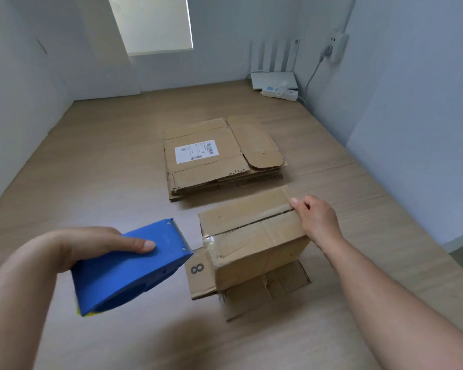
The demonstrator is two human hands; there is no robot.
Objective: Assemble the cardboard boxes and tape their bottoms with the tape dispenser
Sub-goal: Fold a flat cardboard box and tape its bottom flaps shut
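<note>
An assembled cardboard box stands upside down on the wooden floor, its bottom flaps closed with a seam running across the top. My left hand grips a blue tape dispenser, whose toothed edge is at the box's left end. A short piece of clear tape lies on that end of the seam. My right hand holds the box's far right edge, fingers curled over the corner. Open flaps marked "8" spread on the floor below the box.
A stack of flattened cardboard boxes with a white label lies on the floor behind the box. A white router and a power strip sit in the far right corner by the wall.
</note>
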